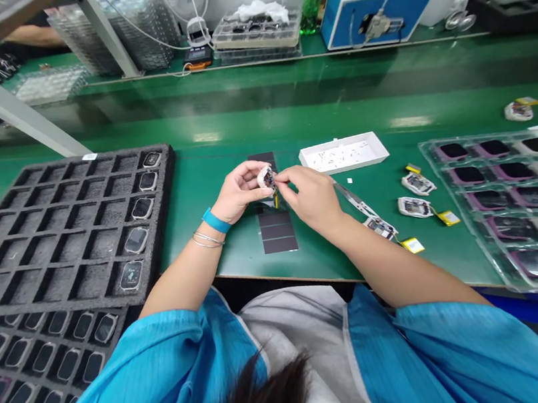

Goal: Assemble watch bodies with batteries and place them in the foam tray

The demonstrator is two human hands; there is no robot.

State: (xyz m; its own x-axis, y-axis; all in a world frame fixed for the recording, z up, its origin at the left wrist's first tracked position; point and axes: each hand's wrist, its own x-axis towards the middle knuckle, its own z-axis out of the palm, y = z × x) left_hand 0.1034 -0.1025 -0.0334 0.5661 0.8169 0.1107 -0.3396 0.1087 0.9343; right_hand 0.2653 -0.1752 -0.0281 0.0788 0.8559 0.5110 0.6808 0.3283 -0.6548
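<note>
We had the left fingers (pixel 248 176) clenched on a watch module (pixel 265 178), steadying it so the right fingers (pixel 289 177) could pinch its edge.

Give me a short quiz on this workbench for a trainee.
1. How many watches lie in the right column of the black foam tray?
2. Which hand wears the blue wristband?
3. True or false: the white tray lies to the right of the foam tray.

Key: 1. Five. 2. The left hand. 3. True.
</note>
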